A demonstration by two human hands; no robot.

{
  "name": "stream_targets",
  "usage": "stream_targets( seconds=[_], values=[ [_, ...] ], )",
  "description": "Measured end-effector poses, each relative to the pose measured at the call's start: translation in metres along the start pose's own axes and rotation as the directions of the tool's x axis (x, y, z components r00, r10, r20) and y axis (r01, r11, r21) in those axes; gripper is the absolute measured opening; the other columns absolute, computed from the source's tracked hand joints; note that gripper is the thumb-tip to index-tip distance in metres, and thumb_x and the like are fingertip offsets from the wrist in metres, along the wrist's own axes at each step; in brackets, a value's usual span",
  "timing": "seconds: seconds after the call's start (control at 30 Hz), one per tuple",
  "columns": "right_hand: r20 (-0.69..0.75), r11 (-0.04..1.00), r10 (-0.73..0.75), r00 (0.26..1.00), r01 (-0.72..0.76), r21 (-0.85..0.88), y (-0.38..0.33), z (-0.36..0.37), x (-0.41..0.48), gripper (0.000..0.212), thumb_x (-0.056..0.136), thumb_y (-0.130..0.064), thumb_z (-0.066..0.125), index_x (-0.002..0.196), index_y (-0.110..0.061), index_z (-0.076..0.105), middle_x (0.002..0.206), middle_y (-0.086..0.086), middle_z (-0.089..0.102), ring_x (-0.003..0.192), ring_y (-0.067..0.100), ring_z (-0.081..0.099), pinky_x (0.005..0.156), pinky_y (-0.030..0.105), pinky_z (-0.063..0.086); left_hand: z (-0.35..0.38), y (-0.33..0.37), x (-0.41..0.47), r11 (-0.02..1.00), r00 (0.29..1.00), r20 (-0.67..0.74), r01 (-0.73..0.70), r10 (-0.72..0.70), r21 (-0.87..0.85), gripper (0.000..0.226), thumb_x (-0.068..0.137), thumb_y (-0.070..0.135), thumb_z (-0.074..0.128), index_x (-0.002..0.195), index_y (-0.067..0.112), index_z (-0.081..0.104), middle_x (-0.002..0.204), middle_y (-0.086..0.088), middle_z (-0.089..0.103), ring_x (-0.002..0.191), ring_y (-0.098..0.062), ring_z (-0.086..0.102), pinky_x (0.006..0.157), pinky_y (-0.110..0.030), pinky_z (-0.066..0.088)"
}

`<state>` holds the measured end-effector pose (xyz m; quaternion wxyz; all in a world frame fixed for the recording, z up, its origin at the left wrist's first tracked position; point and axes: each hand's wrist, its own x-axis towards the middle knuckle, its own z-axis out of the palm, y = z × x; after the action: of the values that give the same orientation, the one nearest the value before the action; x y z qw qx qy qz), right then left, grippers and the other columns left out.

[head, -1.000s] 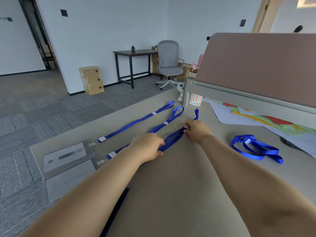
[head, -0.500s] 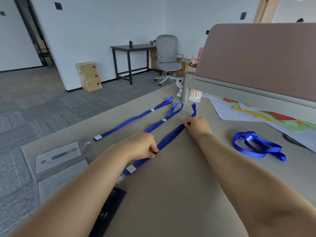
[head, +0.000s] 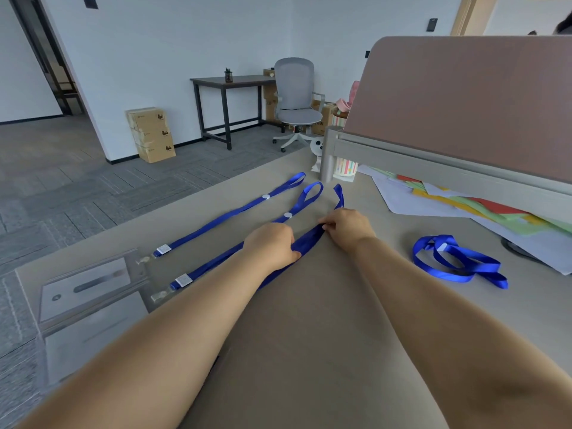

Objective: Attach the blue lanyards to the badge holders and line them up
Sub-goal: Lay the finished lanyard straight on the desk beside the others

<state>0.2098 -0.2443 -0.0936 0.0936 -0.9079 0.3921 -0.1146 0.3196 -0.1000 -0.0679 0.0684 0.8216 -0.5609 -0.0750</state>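
Two blue lanyards lie straight and side by side on the beige table (head: 309, 335): the far one (head: 216, 219) and the middle one (head: 305, 196), each ending in a white clip near the clear badge holders (head: 86, 283) at the left edge. A third blue lanyard (head: 308, 239) lies beside them. My left hand (head: 272, 246) pinches its strap, and my right hand (head: 346, 227) pinches it a little further up, near its loop. Its lower end is hidden under my left forearm. A fourth lanyard (head: 458, 261) lies bundled at the right.
A desk partition (head: 464, 103) rises at the back right, with coloured paper sheets (head: 464, 205) under it. Beyond the table's left edge are carpet floor, stacked cardboard boxes (head: 151, 134), a dark side table (head: 229, 82) and a grey office chair (head: 294, 97).
My left hand has slid up the strap, closer to my right hand. The third lanyard's clip end, seen half a second ago, is now hidden under my left forearm.
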Motion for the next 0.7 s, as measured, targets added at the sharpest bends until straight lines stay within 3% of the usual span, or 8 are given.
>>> stream_targets(
  seconds=[0.13,0.2,0.27,0.4,0.47,0.57,0.7],
  values=[
    [0.004,1.000,-0.011,1.000,0.011,0.003,-0.001,-0.002,-0.001,0.031,0.095,-0.017,0.044,0.120,-0.023,0.061,0.127,0.001,0.060,0.121,0.024,0.050,0.100,0.034,0.041,0.001,-0.003,-0.003,0.988,1.000,-0.024,-0.004,0.000,-0.156,0.010,0.085,0.025,0.058,0.093,0.023,0.052,0.086,-0.002,0.055,0.079,-0.018,0.051,0.071,-0.030,0.041],
    [0.001,1.000,-0.015,1.000,0.015,0.009,-0.001,-0.001,-0.002,0.031,0.095,-0.017,0.044,0.120,-0.023,0.061,0.127,0.002,0.060,0.120,0.024,0.050,0.100,0.033,0.041,0.001,-0.005,-0.008,0.981,1.000,-0.009,-0.026,0.024,-0.190,0.034,0.084,0.025,0.060,0.117,0.020,0.052,0.099,-0.001,0.060,0.092,-0.018,0.057,0.079,-0.030,0.047],
    [0.002,1.000,-0.018,1.000,0.018,0.009,-0.002,-0.001,-0.002,0.031,0.096,-0.017,0.043,0.120,-0.023,0.061,0.127,0.002,0.060,0.121,0.024,0.050,0.100,0.033,0.040,0.001,-0.006,-0.012,0.984,0.998,-0.020,-0.064,0.062,-0.165,0.047,0.083,0.024,0.061,0.127,0.018,0.044,0.102,-0.001,0.059,0.095,-0.018,0.057,0.083,-0.034,0.050],
    [0.005,1.000,-0.014,1.000,0.014,0.002,-0.002,-0.001,-0.003,0.031,0.096,-0.017,0.043,0.121,-0.023,0.061,0.128,0.003,0.059,0.122,0.025,0.049,0.101,0.034,0.040,0.001,-0.006,-0.014,0.989,0.989,-0.085,-0.129,0.122,-0.077,0.040,0.084,0.022,0.059,0.122,0.019,0.049,0.112,0.002,0.056,0.096,-0.015,0.054,0.077,-0.029,0.044],
    [0.006,1.000,-0.019,1.000,0.018,0.002,-0.002,-0.001,-0.003,0.031,0.095,-0.017,0.043,0.121,-0.022,0.061,0.128,0.003,0.059,0.122,0.024,0.049,0.100,0.033,0.039,0.002,-0.008,-0.013,0.985,0.984,-0.083,-0.162,0.157,-0.053,0.031,0.084,0.021,0.059,0.115,0.022,0.057,0.113,0.003,0.055,0.087,-0.011,0.050,0.073,-0.026,0.042],
    [0.000,1.000,-0.019,1.000,0.019,0.003,-0.002,-0.002,-0.003,0.031,0.095,-0.017,0.043,0.120,-0.022,0.061,0.127,0.002,0.060,0.121,0.024,0.049,0.100,0.032,0.039,0.003,-0.010,-0.012,0.978,0.978,-0.058,-0.201,0.198,-0.059,0.028,0.084,0.022,0.060,0.112,0.025,0.064,0.126,0.003,0.048,0.086,-0.012,0.051,0.080,-0.030,0.046],
    [0.002,1.000,-0.014,1.000,0.014,0.013,-0.002,-0.002,-0.003,0.030,0.095,-0.018,0.044,0.119,-0.021,0.062,0.127,0.001,0.060,0.121,0.023,0.049,0.100,0.031,0.038,0.004,-0.011,-0.015,0.977,0.976,-0.051,-0.212,0.210,-0.028,0.065,0.088,0.026,0.055,0.145,0.022,0.025,0.145,0.003,0.036,0.108,-0.020,0.055,0.088,-0.034,0.048]
  ],
)
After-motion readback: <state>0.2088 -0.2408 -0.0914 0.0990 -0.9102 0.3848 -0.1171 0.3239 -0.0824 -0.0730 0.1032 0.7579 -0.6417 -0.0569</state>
